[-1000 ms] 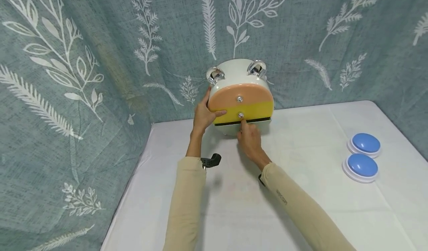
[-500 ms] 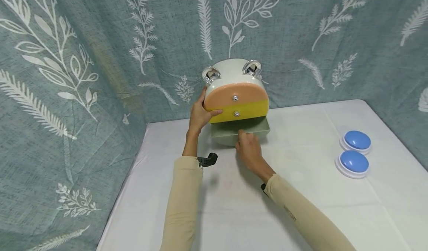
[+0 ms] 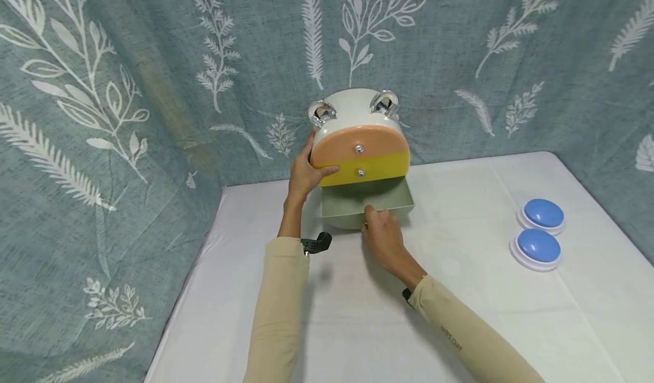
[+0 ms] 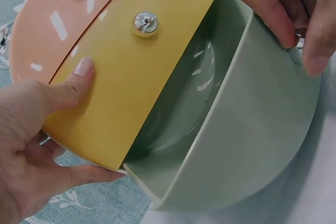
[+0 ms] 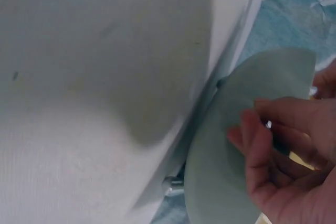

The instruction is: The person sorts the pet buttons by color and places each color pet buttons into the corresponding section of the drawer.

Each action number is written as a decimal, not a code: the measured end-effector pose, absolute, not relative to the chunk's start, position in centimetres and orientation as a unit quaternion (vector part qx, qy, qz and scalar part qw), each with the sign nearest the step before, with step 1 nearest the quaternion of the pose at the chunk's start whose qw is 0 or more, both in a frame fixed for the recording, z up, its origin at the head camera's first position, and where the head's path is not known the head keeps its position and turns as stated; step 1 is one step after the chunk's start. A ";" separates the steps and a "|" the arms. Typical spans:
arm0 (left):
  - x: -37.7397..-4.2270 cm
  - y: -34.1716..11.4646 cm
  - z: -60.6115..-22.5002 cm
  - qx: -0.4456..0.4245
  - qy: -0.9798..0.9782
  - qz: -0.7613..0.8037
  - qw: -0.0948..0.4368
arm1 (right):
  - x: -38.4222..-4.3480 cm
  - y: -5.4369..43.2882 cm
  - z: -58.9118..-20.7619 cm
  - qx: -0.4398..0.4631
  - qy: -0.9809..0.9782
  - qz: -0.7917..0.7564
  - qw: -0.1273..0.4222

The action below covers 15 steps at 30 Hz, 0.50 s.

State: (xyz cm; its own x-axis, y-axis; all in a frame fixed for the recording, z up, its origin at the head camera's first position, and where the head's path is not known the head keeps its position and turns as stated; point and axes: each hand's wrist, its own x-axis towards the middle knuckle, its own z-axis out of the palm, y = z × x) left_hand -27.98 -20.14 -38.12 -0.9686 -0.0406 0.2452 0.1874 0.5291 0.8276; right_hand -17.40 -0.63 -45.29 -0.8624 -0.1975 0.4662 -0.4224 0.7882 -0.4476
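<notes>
A rounded mini drawer cabinet (image 3: 352, 108) with two silver ring ears stands at the table's back. Its orange top drawer (image 3: 334, 144) and yellow middle drawer (image 3: 378, 171) are closed, each with a silver knob. The pale green bottom drawer (image 4: 236, 140) is pulled out, and its visible inside holds nothing. My left hand (image 3: 305, 176) grips the cabinet's left side, thumb on the yellow front. With thumb and fingertips, my right hand (image 3: 383, 235) pinches the green drawer's knob (image 4: 298, 52), mostly hidden by the fingers. In the right wrist view a silver foot (image 5: 172, 185) shows under the cabinet.
Two blue push buttons (image 3: 544, 213) on white bases sit at the right of the white-covered table (image 3: 347, 326). A teal curtain (image 3: 265, 42) with white leaf prints hangs close behind the cabinet and along the left side.
The green drawer has slid out from nearly closed toward me, with the right hand drawing back on its knob. The left hand has kept its hold on the cabinet. The head view has shifted slightly.
</notes>
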 end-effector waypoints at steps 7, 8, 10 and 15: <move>-27.8 -20.1 -38.0 -0.047 -0.867 -0.481 0.123 | -16.7 0.8 -44.1 0.187 -0.920 0.331 0.099; -27.9 -20.2 -38.1 -0.048 -0.866 -0.482 0.122 | -16.5 1.1 -43.9 0.187 -0.918 0.339 0.082; -27.8 -20.2 -38.1 -0.046 -0.865 -0.485 0.120 | -16.1 1.7 -43.6 0.184 -0.917 0.348 0.059; -27.7 -20.1 -38.1 -0.041 -0.863 -0.491 0.116 | -15.9 3.8 -42.4 0.166 -0.912 0.371 0.050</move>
